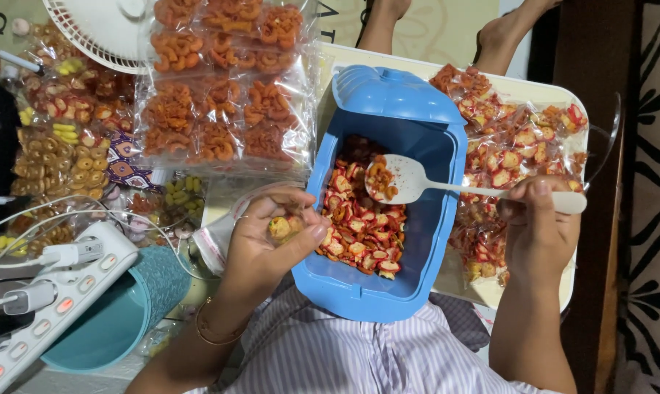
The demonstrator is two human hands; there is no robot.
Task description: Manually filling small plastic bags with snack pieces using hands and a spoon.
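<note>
Head view, looking straight down. Blue tub [426, 157] sits frame centre, hinged lid open toward the top, about half full of red-and-cream ring snacks [360, 226].

Right hand [538, 230], right of centre: fingers curled tight around the handle of a white spoon [410, 179], thumb on top. Spoon bowl is over the tub, level, carrying a small heap of snacks.

Left hand [268, 241], just left of the tub's edge: thumb and fingertips pinching the mouth of a small clear bag [224, 233], holding it open. A few yellowish snacks sit at the fingers. Gold bangle [217, 332] on that wrist.

Tub rests on a cream tray [556, 95]. Filled snack packets [516, 146] lie on the tray to the tub's right.

Upper left: sheet of sealed orange snack packets [220, 87], more mixed packets beside it, white fan grille [100, 29] at the top edge.

Lower left: white power strip [53, 306] with 2 plugs in, teal cup [122, 314] on its side next to it.

Striped shirt [344, 357] at bottom.
</note>
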